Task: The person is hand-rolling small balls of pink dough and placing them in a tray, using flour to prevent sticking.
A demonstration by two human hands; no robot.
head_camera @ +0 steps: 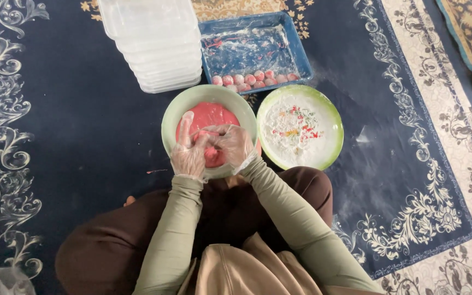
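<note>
A green-rimmed bowl (pixel 177 112) on the carpet in front of my knees holds a mass of pink-red dough (pixel 210 114). Both hands wear thin clear plastic gloves and meet over the near side of the bowl. My left hand (pixel 188 150) and my right hand (pixel 232 144) are closed together around a piece of the pink dough (pixel 212 155) that shows between the fingers. A second green-rimmed bowl (pixel 331 134) with white flour and coloured specks sits right beside it. Behind them a blue tray (pixel 301 52) holds a row of several floured pink balls (pixel 253 78).
A stack of clear plastic containers (pixel 157 43) stands at the back left of the bowls. Dark blue patterned carpet (pixel 72 120) lies all around, with a beige border at the right. My knees in brown cloth frame the bowl. A clear plastic bag (pixel 4 281) lies at the bottom left.
</note>
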